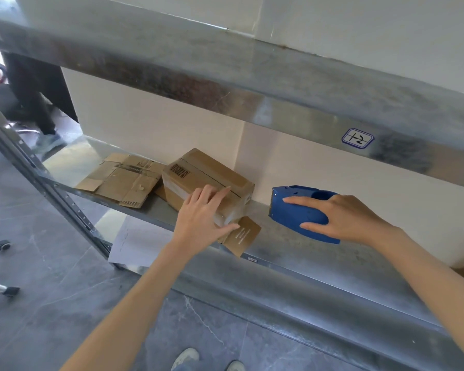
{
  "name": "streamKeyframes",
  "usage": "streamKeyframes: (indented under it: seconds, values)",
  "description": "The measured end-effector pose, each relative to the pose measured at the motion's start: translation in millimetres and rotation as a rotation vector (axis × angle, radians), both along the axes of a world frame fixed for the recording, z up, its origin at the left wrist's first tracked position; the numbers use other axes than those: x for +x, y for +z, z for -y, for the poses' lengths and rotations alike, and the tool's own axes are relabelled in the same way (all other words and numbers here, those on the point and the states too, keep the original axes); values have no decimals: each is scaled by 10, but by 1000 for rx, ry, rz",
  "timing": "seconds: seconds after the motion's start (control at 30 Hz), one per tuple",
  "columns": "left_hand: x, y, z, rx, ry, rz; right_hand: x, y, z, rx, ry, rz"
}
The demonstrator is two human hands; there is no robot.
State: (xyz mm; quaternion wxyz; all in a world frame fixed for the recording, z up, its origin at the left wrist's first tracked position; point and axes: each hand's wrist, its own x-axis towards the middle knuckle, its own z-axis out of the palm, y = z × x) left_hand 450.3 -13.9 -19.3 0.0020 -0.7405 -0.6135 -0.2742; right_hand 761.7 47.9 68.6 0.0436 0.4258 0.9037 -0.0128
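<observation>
A brown cardboard box (198, 175) with a barcode and clear tape stands on the metal shelf (292, 253). My left hand (202, 212) rests on its near right corner, fingers straight on top and thumb against the taped side. One loose flap (243, 235) sticks out below the box toward the shelf edge. To the right, my right hand (346, 218) grips a blue tape dispenser (298, 210), index finger stretched along its top. The dispenser's toothed end points at the box, a short gap apart.
Flattened cardboard (121, 180) lies on the shelf left of the box. An upper shelf with a "1-2" label (357, 138) hangs overhead. A white sheet (134, 245) lies below the shelf. Another person's legs (38, 103) stand far left. Chair castors (3, 245) are on the grey floor.
</observation>
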Motion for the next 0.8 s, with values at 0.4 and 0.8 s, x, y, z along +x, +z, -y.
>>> streamKeyframes:
  seconds: [0.4,0.8]
  values:
    - [137,-93,143,-60,32,146,-44,121,61,3,124,-31]
    - [-281,-88,409,-134,-167,283,-279,81,-38,-85,235,-32]
